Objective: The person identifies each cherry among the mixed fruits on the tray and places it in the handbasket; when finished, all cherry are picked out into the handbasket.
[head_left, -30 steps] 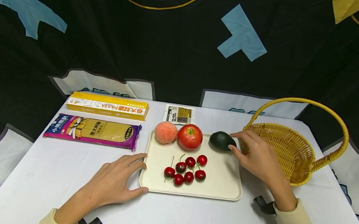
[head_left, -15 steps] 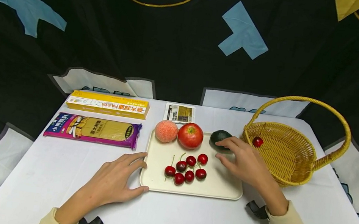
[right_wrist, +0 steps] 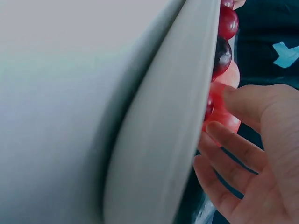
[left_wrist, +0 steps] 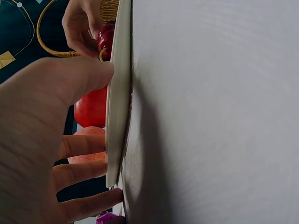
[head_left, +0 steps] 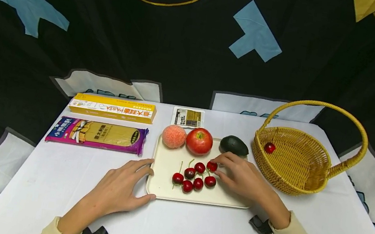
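In the head view my right hand [head_left: 241, 178] reaches over a cream tray [head_left: 169, 193], thumb and index fingertips on either side of a dark red cherry [head_left: 211, 166]. Several more cherries [head_left: 187, 186], some with stems, lie loosely grouped beside it. My left hand [head_left: 119, 189] rests at the tray's left edge, its fingers spread and its thumb by the near corner. Along the tray's back sit a pinkish, rough-skinned fruit [head_left: 174, 136], a red apple [head_left: 199, 141] and a dark green avocado [head_left: 234, 145]. A single cherry [head_left: 270, 148] lies inside the wicker basket [head_left: 296, 164].
The basket's tall looped handle [head_left: 322, 104] arches above the table right of the tray. At the left lie a yellow pasta box [head_left: 113, 108] and a purple pasta packet [head_left: 98, 135]. A small flat packet [head_left: 188, 118] lies behind the tray. A dark curtain hangs beyond.
My right hand has moved left and nearer, from beside the basket and avocado to the cherries. A cherry came into sight in the basket. My left hand has stayed at the tray edge.
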Demonstrator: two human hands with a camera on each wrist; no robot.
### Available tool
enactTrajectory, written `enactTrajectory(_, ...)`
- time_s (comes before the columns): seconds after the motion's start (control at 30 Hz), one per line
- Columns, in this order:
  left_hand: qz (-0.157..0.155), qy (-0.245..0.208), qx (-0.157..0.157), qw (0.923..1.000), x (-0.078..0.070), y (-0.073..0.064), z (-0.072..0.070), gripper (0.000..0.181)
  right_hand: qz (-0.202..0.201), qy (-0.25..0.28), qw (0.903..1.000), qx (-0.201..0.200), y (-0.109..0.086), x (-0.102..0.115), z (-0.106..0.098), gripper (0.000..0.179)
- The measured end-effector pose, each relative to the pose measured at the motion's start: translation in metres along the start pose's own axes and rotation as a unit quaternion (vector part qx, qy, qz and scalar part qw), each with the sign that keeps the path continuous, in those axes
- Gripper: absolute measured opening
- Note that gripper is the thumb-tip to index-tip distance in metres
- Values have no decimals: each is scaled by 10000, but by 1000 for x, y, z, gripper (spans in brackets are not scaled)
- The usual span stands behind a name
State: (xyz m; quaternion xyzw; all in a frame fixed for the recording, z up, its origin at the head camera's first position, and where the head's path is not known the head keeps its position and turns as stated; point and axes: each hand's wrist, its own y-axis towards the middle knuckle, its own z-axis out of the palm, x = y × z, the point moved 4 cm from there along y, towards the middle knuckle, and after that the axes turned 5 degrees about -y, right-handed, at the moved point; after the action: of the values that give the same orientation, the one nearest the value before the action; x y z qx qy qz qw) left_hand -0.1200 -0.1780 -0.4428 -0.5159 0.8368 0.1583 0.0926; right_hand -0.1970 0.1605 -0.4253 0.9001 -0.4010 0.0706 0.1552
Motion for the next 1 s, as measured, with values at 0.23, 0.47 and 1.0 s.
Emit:
enactTrajectory(0.23,14,-28,-66,10000,0,-1,0,60,-9,87,9995,309,-1,2,5,28)
enactTrajectory(0.47,25,-26,-92,10000,-1,-1,0,60,-154,77,9994,312,-1,1,4,27)
enactTrajectory(1.0,-51,-47,-56,10000,-1,-1,1,59,27,-97,9997,220,-1,-5,0,25)
